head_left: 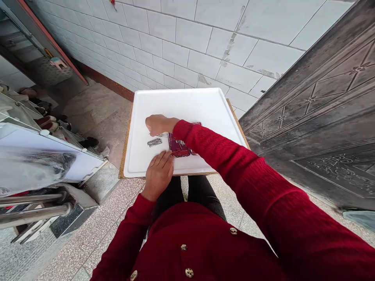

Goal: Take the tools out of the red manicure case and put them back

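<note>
A dark red case (pixel 181 150) with slim metal tools in it lies open on a white board (pixel 187 102). My left hand (pixel 159 171) rests at its lower left corner, fingers stretched out and touching the edge. Above and left of the case is my right hand (pixel 159 124), its fingers curled closed; whatever they hold is hidden. My right sleeve covers part of the case. Several small metal pieces (pixel 154 142) lie side by side on the board between my hands, too small to name.
The board sits on a brown-edged table (pixel 125 156) against a white tiled wall (pixel 187 58). To the right stands a dark panelled door (pixel 316 101). On the left are a shoe rack with shoes (pixel 49 123) and metal rails (pixel 35 208).
</note>
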A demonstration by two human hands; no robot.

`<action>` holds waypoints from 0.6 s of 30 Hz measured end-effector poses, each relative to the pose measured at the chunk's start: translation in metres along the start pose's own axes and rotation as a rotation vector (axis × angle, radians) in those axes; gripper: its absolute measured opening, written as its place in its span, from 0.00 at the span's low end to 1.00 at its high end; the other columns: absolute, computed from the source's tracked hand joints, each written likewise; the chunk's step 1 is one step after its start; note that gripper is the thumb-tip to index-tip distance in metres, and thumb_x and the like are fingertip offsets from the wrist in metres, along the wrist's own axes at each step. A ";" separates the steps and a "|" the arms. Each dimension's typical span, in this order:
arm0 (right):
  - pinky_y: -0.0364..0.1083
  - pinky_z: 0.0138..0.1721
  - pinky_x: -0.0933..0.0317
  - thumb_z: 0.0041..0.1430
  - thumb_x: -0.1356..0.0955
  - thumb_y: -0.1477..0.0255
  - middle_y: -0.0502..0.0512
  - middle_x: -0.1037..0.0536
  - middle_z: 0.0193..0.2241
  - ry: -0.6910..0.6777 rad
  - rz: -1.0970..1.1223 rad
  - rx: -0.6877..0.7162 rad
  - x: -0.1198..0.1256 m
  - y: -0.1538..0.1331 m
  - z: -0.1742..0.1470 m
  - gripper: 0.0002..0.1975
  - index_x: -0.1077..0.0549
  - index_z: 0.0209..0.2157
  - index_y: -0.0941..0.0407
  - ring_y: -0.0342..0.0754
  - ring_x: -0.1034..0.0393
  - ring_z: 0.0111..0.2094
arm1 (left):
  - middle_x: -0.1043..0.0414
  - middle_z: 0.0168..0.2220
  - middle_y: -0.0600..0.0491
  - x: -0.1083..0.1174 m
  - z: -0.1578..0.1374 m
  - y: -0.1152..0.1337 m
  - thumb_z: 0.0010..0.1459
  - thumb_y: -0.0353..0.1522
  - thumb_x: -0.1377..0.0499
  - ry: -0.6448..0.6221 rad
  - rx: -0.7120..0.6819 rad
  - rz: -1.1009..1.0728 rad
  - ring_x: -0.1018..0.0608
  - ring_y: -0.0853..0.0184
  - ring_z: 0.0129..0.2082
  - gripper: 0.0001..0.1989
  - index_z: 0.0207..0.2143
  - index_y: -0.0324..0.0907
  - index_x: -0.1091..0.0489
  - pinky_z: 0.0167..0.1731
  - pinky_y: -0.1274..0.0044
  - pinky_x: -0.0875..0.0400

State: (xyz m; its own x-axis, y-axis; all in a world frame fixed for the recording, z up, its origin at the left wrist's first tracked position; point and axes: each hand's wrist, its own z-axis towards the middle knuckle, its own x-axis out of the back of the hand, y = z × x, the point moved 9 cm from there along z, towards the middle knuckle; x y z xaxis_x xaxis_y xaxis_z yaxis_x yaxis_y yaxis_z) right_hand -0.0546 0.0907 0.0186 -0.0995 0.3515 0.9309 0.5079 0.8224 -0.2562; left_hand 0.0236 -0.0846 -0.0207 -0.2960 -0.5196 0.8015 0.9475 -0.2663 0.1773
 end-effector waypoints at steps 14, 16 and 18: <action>0.50 0.47 0.25 0.61 0.29 0.75 0.72 0.14 0.41 0.107 -0.025 -0.432 -0.006 0.090 -0.060 0.20 0.18 0.54 0.65 0.65 0.19 0.49 | 0.21 0.61 0.44 -0.004 -0.001 -0.003 0.73 0.29 0.46 -0.008 0.022 -0.021 0.22 0.53 0.63 0.15 0.56 0.41 0.23 0.61 0.58 0.25; 0.50 0.48 0.25 0.60 0.28 0.76 0.69 0.14 0.38 0.108 -0.002 -0.446 -0.010 0.091 -0.056 0.19 0.18 0.52 0.65 0.64 0.18 0.48 | 0.21 0.60 0.45 -0.004 -0.001 -0.002 0.73 0.29 0.46 -0.006 0.018 -0.011 0.21 0.53 0.63 0.15 0.56 0.41 0.23 0.61 0.58 0.25; 0.51 0.49 0.24 0.57 0.27 0.78 0.67 0.14 0.32 0.107 0.035 -0.455 -0.014 0.093 -0.050 0.16 0.16 0.47 0.64 0.64 0.18 0.46 | 0.21 0.61 0.45 -0.005 -0.001 -0.003 0.73 0.29 0.47 -0.011 0.018 -0.006 0.21 0.54 0.63 0.16 0.56 0.42 0.23 0.61 0.59 0.25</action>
State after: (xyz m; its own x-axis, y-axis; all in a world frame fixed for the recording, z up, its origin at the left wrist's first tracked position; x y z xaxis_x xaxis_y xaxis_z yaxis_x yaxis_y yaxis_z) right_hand 0.0371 0.1401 -0.0048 0.0006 0.3074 0.9516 0.8354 0.5229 -0.1695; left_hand 0.0225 -0.0822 -0.0256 -0.3001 -0.5094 0.8065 0.9478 -0.2546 0.1919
